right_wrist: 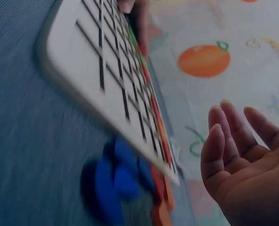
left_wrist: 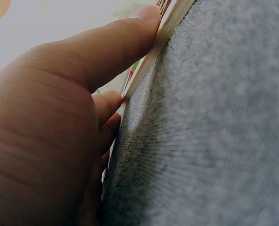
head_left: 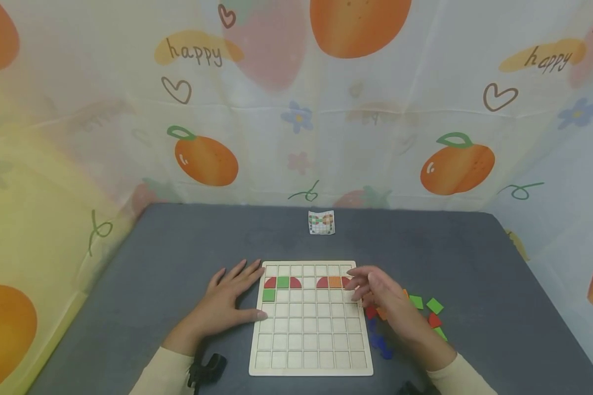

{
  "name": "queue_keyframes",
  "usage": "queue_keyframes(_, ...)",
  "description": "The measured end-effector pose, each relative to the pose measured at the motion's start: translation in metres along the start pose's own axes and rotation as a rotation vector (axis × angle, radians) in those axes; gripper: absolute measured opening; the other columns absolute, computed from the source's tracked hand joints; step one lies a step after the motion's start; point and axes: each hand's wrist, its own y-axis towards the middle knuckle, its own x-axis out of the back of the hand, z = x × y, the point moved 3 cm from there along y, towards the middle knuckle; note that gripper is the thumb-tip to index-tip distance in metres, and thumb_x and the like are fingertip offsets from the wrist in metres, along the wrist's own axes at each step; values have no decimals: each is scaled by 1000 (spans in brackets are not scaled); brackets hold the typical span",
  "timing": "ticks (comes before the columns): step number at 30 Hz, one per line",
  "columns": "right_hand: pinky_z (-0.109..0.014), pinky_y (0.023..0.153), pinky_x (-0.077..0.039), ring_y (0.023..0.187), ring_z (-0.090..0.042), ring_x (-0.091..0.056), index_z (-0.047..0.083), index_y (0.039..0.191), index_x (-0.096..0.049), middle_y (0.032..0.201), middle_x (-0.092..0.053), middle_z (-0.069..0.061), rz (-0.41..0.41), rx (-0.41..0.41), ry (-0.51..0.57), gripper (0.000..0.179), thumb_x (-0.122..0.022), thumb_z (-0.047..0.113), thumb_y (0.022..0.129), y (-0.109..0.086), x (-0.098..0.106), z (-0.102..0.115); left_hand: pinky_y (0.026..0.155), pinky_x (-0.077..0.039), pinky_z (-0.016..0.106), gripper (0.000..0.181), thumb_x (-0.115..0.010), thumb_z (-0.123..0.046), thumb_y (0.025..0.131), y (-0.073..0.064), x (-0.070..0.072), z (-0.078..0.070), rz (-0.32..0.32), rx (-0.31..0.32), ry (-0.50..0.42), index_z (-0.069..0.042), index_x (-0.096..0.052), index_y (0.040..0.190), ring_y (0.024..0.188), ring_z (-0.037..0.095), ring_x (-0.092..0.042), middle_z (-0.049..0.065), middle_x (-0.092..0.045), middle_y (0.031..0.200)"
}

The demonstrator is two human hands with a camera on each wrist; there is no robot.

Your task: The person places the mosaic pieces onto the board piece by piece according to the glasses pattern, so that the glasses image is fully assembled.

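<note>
A white grid board (head_left: 308,329) lies flat on the grey table. Its second row from the top carries quarter-round red pieces (head_left: 295,282), a green square (head_left: 283,282) and an orange square (head_left: 334,282); another green square (head_left: 269,295) sits below the row's left end. My left hand (head_left: 222,307) is spread on the table, with fingertips and thumb at the board's left edge. Over the board's right edge hovers my right hand (head_left: 387,296), its fingers loosely bent. Nothing shows between those fingers in the right wrist view, where the hand (right_wrist: 252,160) appears palm-side.
Right of the board lie loose blue pieces (head_left: 379,341), green pieces (head_left: 435,305) and a red piece (head_left: 434,320), partly covered by my right arm. A small printed pattern card (head_left: 322,223) lies beyond the board. A patterned cloth (head_left: 326,159) hangs behind the table.
</note>
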Motion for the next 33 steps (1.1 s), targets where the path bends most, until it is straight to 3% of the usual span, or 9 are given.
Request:
queue_keyframes(7,-37,84,-57,101,-35,-66,-15,145,-51,122,-63,-33,-75,-20,-77,50,-26,21,122,-22,31,-3,122,-2,71,104,-80,-72,87,0,0,0,-4,-7,5,-20,-44,170,164,34,-19,-1,-32,176)
queue_keyframes(13,-38,85,-57,105,-34,-67,-13,145,-52,123,-65,-26,-177,-44,-183,48,-27,21,122,-37,58,-4,122,-2,71,104,-80,-72,87,0,0,2,-8,-13,5,-20,-44,170,164,34,-19,-2,-32,176)
queue_keyframes(23,-23,83,-54,105,-11,-66,-7,147,-56,121,-70,-17,-357,-101,-459,38,-45,18,120,-66,118,-19,123,-1,71,104,-79,-74,87,0,-2,3,3,3,5,-21,-44,170,164,33,-17,-3,-31,176)
queue_keyframes(28,-20,83,-53,106,-1,-64,-2,145,-61,124,-71,-13,-331,-233,-521,39,-60,23,116,-75,135,-31,123,-1,71,105,-79,-74,87,0,-1,2,1,5,5,-21,-44,170,164,34,-17,-2,-31,176)
queue_keyframes(33,-28,80,-57,100,-9,-67,2,140,-68,129,-70,-13,-253,-330,-556,42,-77,25,106,-77,140,-38,123,-1,70,104,-79,-73,88,0,-1,2,-1,-4,3,-21,-44,170,164,33,-18,-3,-31,176)
